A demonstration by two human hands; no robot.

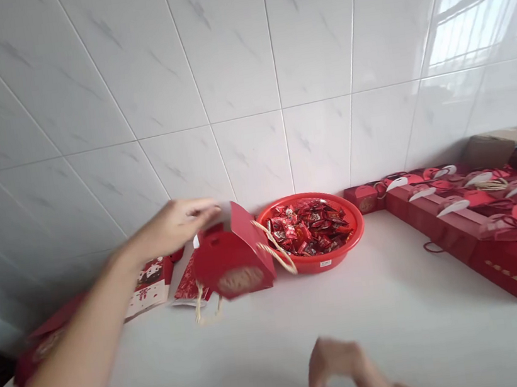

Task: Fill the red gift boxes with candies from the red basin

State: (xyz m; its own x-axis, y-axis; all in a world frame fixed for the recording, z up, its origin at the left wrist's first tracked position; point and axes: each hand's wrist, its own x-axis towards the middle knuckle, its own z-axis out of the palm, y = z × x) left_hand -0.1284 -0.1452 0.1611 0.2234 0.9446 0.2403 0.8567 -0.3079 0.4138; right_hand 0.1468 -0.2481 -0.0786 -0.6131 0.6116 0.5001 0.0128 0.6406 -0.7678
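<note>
My left hand [188, 218] is closed at the top edge of a red gift box [229, 261] with a gold emblem and cream rope handles. The box is tilted and looks raised above the white table; the exact grip is partly hidden behind its flap. Low in the view, my right hand [340, 363] is blurred, with fingers curved and a gap between thumb and fingers. Nothing shows in it. Just right of the gift box stands a red plastic basket [315, 263] holding many red-wrapped candies [313, 227].
Rows of red gift boxes [459, 237] with dark red cords line the right side. A cardboard box [513, 138] stands behind them. Printed red and white packages [149, 287] lie behind my left forearm. A tiled wall [244, 81] borders the white table [397, 302].
</note>
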